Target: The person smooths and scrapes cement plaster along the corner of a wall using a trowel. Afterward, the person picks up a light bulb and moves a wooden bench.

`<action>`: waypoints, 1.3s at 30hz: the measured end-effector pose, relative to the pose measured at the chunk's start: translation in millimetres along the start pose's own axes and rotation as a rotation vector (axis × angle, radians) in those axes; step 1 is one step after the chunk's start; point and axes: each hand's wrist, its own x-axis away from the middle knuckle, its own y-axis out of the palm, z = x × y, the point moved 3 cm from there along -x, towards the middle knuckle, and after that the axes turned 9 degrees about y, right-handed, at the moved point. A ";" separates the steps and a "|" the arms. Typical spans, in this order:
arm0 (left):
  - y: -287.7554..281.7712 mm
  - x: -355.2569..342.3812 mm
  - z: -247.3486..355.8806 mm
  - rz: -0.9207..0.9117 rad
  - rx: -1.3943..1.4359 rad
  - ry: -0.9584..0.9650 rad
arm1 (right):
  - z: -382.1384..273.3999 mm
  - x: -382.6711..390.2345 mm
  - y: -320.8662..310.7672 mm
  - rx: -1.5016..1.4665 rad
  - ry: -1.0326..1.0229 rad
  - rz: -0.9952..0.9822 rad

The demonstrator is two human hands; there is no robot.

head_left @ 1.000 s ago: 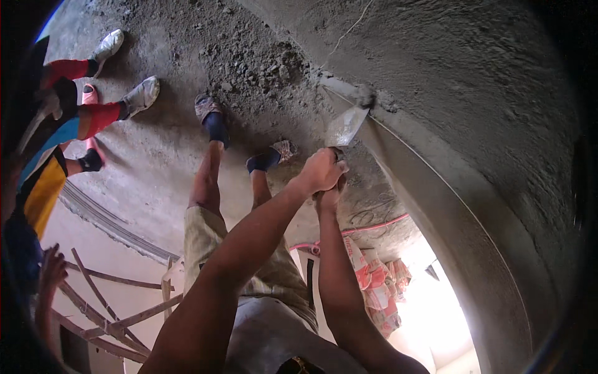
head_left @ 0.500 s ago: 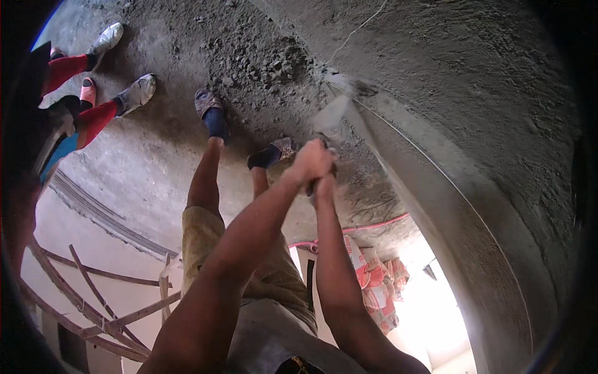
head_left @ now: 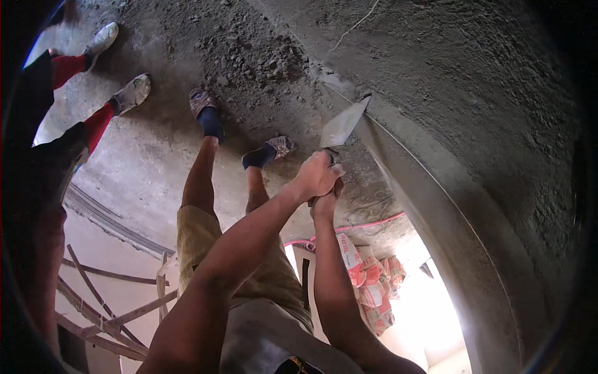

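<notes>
A metal trowel (head_left: pixel 343 124) reaches up from my hands, its pointed tip against the plastered corner ledge (head_left: pixel 405 143) along which a thin string runs. My left hand (head_left: pixel 317 172) is closed on the trowel's handle, with the blade just beyond it. My right hand (head_left: pixel 324 201) is closed on the lower part of the same handle, directly under my left hand and partly hidden by it.
Loose grey rubble (head_left: pixel 261 59) lies near my feet (head_left: pixel 204 109). A co-worker's legs (head_left: pixel 93 124) in red socks stand at the left. Wooden poles (head_left: pixel 112 321), a pink hose (head_left: pixel 377 222), red-and-white sacks (head_left: pixel 367 280) and a rough grey wall (head_left: pixel 473 106) are also in view.
The trowel and my hands drew back slightly and have returned toward the corner, the blade now sharp instead of blurred. The co-worker's legs at the left have shifted.
</notes>
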 end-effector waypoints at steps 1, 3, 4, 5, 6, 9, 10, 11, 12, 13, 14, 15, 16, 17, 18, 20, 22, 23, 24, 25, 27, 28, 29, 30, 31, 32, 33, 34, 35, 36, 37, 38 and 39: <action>11.7 2.8 12.5 -0.012 0.017 0.007 | 12.7 -3.5 -16.5 0.005 -0.005 0.021; 26.5 15.8 41.5 -0.049 -0.015 0.216 | 16.6 6.6 -36.4 0.222 -0.852 0.517; 26.9 14.4 50.8 -0.207 -0.016 0.195 | 19.3 5.5 -41.9 0.225 -0.849 0.524; 33.0 11.9 45.7 -0.215 -0.009 0.194 | 18.6 4.6 -48.0 0.293 -0.910 0.538; 30.3 7.8 32.2 -0.135 -0.013 0.170 | 12.9 1.7 -40.3 0.350 -0.976 0.526; 15.1 -4.4 -7.3 -0.019 0.026 0.070 | 7.6 -15.3 -13.0 -0.022 -0.080 0.015; 12.3 -7.3 -13.0 0.008 0.081 0.007 | 10.1 -13.2 -10.9 -0.037 -0.078 -0.006; 14.7 -3.1 -13.5 0.015 0.078 0.010 | 25.7 -17.6 -13.2 -0.035 -0.081 -0.013; 31.2 5.0 7.1 -0.003 0.048 0.096 | 38.9 -16.5 -45.2 0.221 -0.460 0.287; 33.1 11.2 22.1 -0.001 -0.007 0.172 | 35.4 -4.8 -46.0 0.474 -0.826 0.558; 35.1 14.0 34.5 -0.006 -0.004 0.173 | 36.2 2.1 -55.3 0.475 -0.825 0.564; 23.7 23.3 41.4 -0.042 -0.071 0.190 | 25.4 20.2 -35.6 0.110 -0.666 0.345; 25.2 24.2 54.2 -0.089 -0.106 0.243 | 8.0 32.5 -31.9 -0.229 -0.524 0.156; 28.9 20.9 52.9 -0.091 -0.097 0.251 | 20.1 15.3 -49.8 -0.223 -0.532 0.164; 34.5 10.2 52.0 -0.016 -0.105 0.143 | 29.0 -11.8 -75.9 0.246 -0.600 0.280; 23.8 1.0 19.1 0.078 -0.152 -0.005 | 31.4 -29.2 -60.2 0.693 -0.617 0.349; 5.2 -5.9 -12.5 -0.058 -0.055 -0.046 | 11.9 -15.1 -7.4 -0.117 0.074 0.058; 15.4 -4.2 3.5 -0.076 -0.037 -0.030 | 15.1 -11.0 -12.6 -0.116 0.060 0.085; 30.1 2.8 32.2 -0.109 -0.021 0.100 | 13.2 -0.4 -30.8 0.106 -0.364 0.451; 27.2 10.7 41.1 -0.106 -0.041 0.207 | -0.7 19.8 -10.8 0.329 -0.773 0.757; 30.5 14.7 34.8 -0.039 0.018 0.275 | -24.7 35.1 -11.9 0.306 -0.802 0.424; 28.5 7.3 24.0 -0.052 0.045 0.166 | -23.3 22.3 -8.9 0.106 -0.659 0.267; 25.8 -0.4 13.2 -0.063 0.072 0.055 | -20.2 13.3 -5.1 -0.087 -0.510 0.107; 19.4 -5.8 4.9 -0.045 -0.016 -0.076 | -19.3 15.0 -2.6 -0.087 -0.505 0.105; 17.4 -3.5 4.7 -0.047 -0.015 -0.080 | -21.0 20.9 2.2 -0.081 -0.421 0.105; 14.8 0.1 5.4 -0.046 0.014 -0.037 | -22.2 27.3 7.8 -0.075 -0.336 0.103; 12.7 1.4 10.4 -0.043 0.043 0.012 | -22.8 29.7 10.1 -0.069 -0.257 0.099; 30.4 3.6 37.5 -0.086 -0.158 0.192 | 5.6 3.2 -42.8 -0.015 -0.485 0.296; 27.8 6.8 30.5 -0.081 -0.170 0.179 | 14.9 -1.9 -37.7 -0.021 -0.474 0.283; 25.9 8.9 28.4 -0.013 -0.092 0.184 | 14.7 -0.4 -29.8 -0.057 -0.498 0.261; 23.5 10.9 26.4 0.055 -0.013 0.190 | 13.1 1.6 -23.0 -0.093 -0.524 0.240; 20.2 8.4 16.5 -0.016 0.008 0.025 | 7.9 1.1 -23.2 -0.044 -0.310 0.083; 13.1 4.9 13.2 -0.003 0.000 0.022 | -4.6 4.6 -12.3 -0.045 -0.309 0.067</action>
